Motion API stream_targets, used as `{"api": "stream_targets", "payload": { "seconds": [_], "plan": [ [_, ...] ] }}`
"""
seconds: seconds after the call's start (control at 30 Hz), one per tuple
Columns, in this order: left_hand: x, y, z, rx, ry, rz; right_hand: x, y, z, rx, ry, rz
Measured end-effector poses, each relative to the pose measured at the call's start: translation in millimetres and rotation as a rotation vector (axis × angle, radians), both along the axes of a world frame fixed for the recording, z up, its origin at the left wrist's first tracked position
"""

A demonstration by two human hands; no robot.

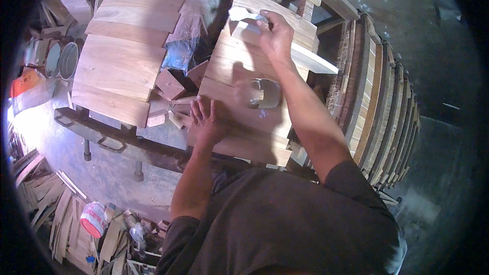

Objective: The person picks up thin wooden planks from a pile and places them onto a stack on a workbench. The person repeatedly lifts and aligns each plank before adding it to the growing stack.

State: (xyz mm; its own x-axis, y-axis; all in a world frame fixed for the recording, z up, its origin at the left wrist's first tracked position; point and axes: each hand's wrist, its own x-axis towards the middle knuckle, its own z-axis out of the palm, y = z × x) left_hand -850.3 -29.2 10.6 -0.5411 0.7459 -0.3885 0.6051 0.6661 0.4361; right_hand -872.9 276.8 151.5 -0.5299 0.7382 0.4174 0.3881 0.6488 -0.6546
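Observation:
My right hand (276, 35) grips a small brush (244, 15) whose head is coated in white. It hangs over the far part of a panel of pale wooden boards (239, 89), near a narrow board (313, 60) that sticks out to the right. My left hand (208, 122) lies with fingers spread on the panel's near left edge. Between my arms, a cut-open clear container (266, 93) stands on the boards, with pale stuff around its rim. What is inside cannot be made out clearly.
A second board panel (119, 66) lies to the left, with reddish wood blocks (169, 84) in the gap. A metal clamp bar (122, 135) runs along the near side. Clamped panels (379, 102) stand at the right. Wood scraps (66, 209) and a white-and-red tub (93, 219) lie lower left.

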Motion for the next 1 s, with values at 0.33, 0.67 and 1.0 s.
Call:
{"api": "stream_targets", "payload": {
  "seconds": [0.33, 0.67, 1.0],
  "plan": [
    [5, 7, 3, -0.008, 0.037, 0.044, 148, 40, -3, -0.041, -0.075, -0.23],
    [3, 8, 12, -0.04, 0.008, -0.006, 320, 89, 24, 0.128, -0.204, -0.512],
    [5, 15, 21, -0.083, -0.013, -0.023, 227, 31, 7, 0.104, -0.126, -0.438]
  ]
}}
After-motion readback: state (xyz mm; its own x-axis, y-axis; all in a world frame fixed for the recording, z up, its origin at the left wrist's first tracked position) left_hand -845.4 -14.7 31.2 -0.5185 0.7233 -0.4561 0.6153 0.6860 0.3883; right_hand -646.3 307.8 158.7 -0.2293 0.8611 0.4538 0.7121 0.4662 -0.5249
